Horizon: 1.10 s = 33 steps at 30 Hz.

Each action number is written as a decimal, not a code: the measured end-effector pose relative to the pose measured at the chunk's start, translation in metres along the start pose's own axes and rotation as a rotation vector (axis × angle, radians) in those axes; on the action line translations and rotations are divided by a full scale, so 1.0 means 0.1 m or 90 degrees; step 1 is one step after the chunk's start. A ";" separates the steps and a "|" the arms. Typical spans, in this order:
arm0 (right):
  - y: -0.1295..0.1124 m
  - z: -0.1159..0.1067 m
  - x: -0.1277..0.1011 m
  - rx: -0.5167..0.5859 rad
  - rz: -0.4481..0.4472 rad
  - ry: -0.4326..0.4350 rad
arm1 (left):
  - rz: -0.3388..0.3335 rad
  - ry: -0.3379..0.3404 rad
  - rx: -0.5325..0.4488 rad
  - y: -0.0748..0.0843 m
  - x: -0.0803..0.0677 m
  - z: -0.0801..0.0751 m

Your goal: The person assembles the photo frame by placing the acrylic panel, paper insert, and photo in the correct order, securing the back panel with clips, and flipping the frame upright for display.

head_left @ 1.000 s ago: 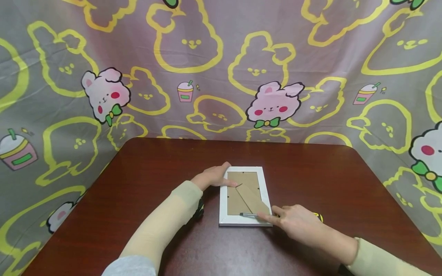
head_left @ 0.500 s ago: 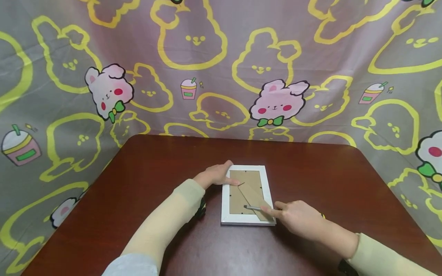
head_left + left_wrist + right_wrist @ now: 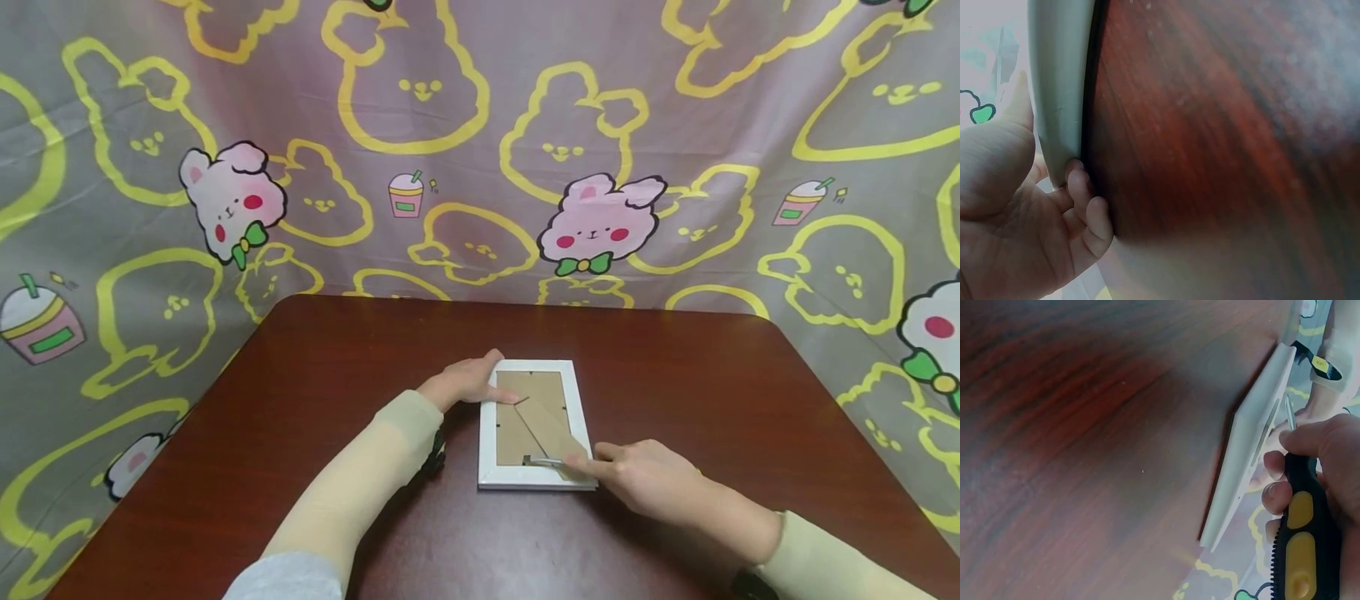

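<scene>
A white picture frame (image 3: 510, 477) lies face down on the table, its brown backing board (image 3: 513, 437) and slanting stand leg (image 3: 552, 423) showing. Small dark tabs sit around the board's edge. My left hand (image 3: 467, 381) grips the frame's left side, thumb over the board and fingers curled at the outer edge in the left wrist view. In my right hand (image 3: 648, 479) is a flathead screwdriver (image 3: 1300, 550) with a black and yellow handle. Its flat tip overlaps the tab at the board's near edge, and the index finger stretches along the shaft over the stand leg.
The dark red-brown wooden table (image 3: 375, 342) has rounded far corners. Behind it hangs a grey curtain (image 3: 457, 183) printed with yellow outlines and pink rabbits. A dark strap (image 3: 1317, 362) is on the left wrist.
The screwdriver tip lifted from the frame's near edge up over the board, then came back down to the near tab. The left hand keeps its hold on the frame.
</scene>
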State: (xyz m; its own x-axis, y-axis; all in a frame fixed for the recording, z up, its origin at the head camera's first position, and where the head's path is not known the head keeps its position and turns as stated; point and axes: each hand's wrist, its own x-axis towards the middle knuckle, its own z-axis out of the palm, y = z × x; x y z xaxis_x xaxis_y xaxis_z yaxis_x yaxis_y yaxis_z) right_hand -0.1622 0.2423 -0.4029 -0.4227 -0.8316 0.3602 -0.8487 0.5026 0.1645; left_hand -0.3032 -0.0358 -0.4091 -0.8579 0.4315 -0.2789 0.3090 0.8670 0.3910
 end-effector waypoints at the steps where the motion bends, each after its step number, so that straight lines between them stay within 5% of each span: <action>1: 0.00 0.00 -0.01 0.001 -0.003 0.000 | -0.002 0.001 -0.002 0.00 0.00 0.00; 17: -0.03 -0.03 0.02 0.014 0.009 -0.040 | 0.000 0.006 0.001 0.00 0.02 0.01; 27: -0.02 -0.14 0.12 0.171 0.082 -0.140 | 0.010 0.008 0.004 -0.01 0.01 0.03; 33: 0.00 -0.16 0.16 0.182 0.110 -0.174 | 0.009 0.016 0.001 -0.01 0.03 0.04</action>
State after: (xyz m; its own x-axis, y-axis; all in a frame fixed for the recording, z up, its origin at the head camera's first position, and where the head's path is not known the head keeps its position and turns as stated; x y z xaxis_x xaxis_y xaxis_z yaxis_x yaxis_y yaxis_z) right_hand -0.1638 0.2325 -0.3819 -0.6028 -0.7920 0.0968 -0.7954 0.5868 -0.1520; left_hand -0.3040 -0.0346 -0.4136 -0.8635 0.4374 -0.2511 0.3219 0.8612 0.3933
